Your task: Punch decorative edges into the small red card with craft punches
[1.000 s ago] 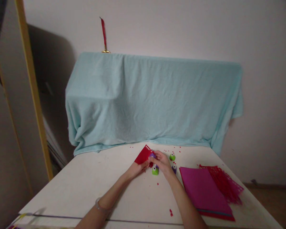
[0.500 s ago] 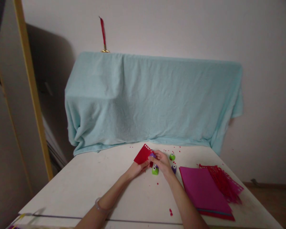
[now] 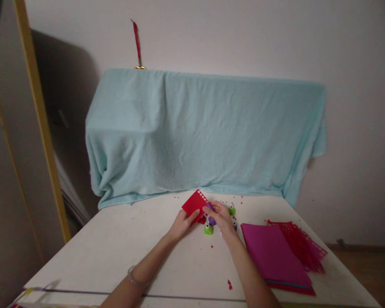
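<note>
A red sheet of paper (image 3: 191, 204), with a row of punched holes along its upper right edge, is pinched in my left hand (image 3: 182, 222). My right hand (image 3: 220, 216) grips a small purple craft punch (image 3: 209, 207) at the sheet's right edge; my fingers partly cover it. Just below stand another purple punch (image 3: 211, 221) and a green punch (image 3: 208, 229) with a white top. To the right of my right hand are a second green punch (image 3: 232, 210) and a purple one (image 3: 235, 225), partly hidden by my wrist.
On the right of the white table (image 3: 115, 256) lies a stack of magenta and red paper (image 3: 276, 256). Red sheets full of punched holes (image 3: 300, 246) overlap it. Red scraps (image 3: 230, 285) are scattered about. A light blue cloth (image 3: 205, 132) hangs behind the table.
The red paper has turned and tipped so its row of holes shows more clearly. My left thumb now lies on its face, and my right hand has shifted slightly right.
</note>
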`<state>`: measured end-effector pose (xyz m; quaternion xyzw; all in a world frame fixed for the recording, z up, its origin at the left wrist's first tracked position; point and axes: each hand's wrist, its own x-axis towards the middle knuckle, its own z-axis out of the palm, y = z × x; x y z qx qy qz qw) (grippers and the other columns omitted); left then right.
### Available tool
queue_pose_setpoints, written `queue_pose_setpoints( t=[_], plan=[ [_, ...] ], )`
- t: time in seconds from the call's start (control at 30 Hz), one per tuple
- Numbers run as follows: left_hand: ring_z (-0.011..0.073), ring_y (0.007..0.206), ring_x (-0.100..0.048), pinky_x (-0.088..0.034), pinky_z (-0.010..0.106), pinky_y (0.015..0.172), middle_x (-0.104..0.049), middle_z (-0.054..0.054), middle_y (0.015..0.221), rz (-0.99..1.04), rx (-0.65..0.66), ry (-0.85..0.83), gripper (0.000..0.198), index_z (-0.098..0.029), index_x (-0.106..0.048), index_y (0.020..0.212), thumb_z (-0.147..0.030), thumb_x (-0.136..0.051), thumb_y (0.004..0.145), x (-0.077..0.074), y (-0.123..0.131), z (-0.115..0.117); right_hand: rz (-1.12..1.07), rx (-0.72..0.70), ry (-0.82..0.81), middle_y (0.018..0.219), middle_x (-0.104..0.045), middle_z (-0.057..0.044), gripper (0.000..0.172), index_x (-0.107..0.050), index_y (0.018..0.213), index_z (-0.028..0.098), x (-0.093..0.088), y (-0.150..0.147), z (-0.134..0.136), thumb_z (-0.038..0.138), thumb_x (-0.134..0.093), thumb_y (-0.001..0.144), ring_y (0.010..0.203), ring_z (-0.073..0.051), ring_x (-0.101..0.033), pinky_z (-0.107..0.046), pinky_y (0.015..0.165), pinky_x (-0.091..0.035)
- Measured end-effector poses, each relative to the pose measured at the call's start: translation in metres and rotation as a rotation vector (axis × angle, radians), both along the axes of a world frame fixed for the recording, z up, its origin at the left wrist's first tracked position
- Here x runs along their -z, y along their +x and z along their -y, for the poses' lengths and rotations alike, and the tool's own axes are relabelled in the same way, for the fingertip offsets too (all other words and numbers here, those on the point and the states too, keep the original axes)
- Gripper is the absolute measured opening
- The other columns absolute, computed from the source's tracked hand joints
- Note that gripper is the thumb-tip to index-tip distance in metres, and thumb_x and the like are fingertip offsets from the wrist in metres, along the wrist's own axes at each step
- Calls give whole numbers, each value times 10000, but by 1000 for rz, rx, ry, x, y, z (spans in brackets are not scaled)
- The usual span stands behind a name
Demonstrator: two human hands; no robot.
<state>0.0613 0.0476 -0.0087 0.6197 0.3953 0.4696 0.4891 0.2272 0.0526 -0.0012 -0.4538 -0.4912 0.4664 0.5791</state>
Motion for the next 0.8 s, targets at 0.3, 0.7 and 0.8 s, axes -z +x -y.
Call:
queue_pose_setpoints(
  t=[0.3, 0.7, 0.8],
  plan=[
    [159, 594, -514, -378, 248, 564, -639, 53, 678, -43, 22, 53, 436, -123, -653, 811, -540, -529, 844, 3, -2, -2, -17, -35, -9, 750, -712, -48, 399, -646, 755, 182, -1, 1, 1, 455, -843, 541, 688, -214, -661, -298, 620, -511],
    [119, 524, -451, -331, 228, 506, -557, 6, 580, -11, -83, 10, 439, -136, -577, 697, -563, -573, 798, 10, -4, -7, -9, -124, 36, 900, -713, -77, 426, -655, 889, 172, 10, 1, -4, 418, -835, 591, 808, -218, -668, -306, 710, -531],
    [116, 504, -450, -322, 227, 489, -549, 5, 559, -9, -129, 12, 438, -137, -581, 698, -561, -567, 805, 12, -5, -9, 0, -132, 37, 887, -713, -75, 451, -657, 910, 170, 14, 2, -6, 411, -843, 577, 791, -214, -667, -310, 702, -531]
  ],
)
